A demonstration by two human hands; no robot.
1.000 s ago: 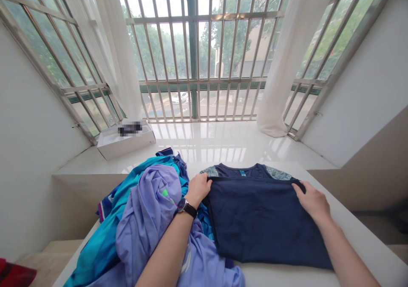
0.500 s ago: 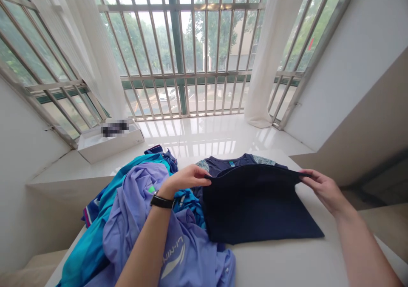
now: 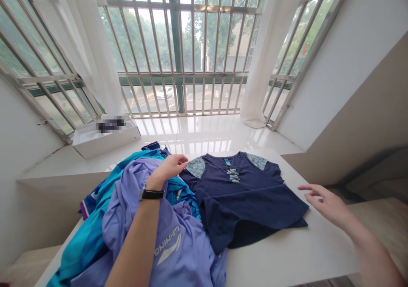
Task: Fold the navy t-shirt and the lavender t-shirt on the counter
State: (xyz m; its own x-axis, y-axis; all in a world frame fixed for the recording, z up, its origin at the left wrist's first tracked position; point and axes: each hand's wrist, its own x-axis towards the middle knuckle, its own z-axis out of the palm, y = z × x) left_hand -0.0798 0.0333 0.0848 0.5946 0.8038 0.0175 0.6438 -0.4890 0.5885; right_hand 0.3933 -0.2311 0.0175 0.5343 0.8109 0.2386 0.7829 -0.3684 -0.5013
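**Operator:** Report the position of the garment.

**Inspector:** The navy blue short-sleeved top with patterned grey-blue shoulder panels [image 3: 245, 197] lies front side up on the white table [image 3: 287, 261]. The neckline points toward the window. The lower hem is rumpled, and one corner lies turned up near the table's front edge.

**Operator:** Left hand status?

**Inspector:** The left hand [image 3: 168, 168] rests at the top's left shoulder, where that shoulder meets the pile of clothes. The fingers [image 3: 181, 161] are loosely curled and held together, with the tips just beside the patterned panel. Whether they pinch any fabric cannot be told. A black wristwatch [image 3: 151, 193] sits on that wrist.

**Operator:** Right hand status?

**Inspector:** The right hand [image 3: 325, 200] hovers palm down over the table, just beside the top's right edge and apart from it. The fingers [image 3: 302, 188] are extended and slightly spread. It holds nothing.

**Operator:** Adjacent items?

**Inspector:** A lilac sports shirt with a white printed logo [image 3: 178, 244] lies heaped over a turquoise garment [image 3: 95, 231], both to the left of the navy top and touching it. The left forearm crosses this heap. A white open cardboard box [image 3: 105, 136] stands on the glossy white window ledge [image 3: 207, 136], well apart from both hands.
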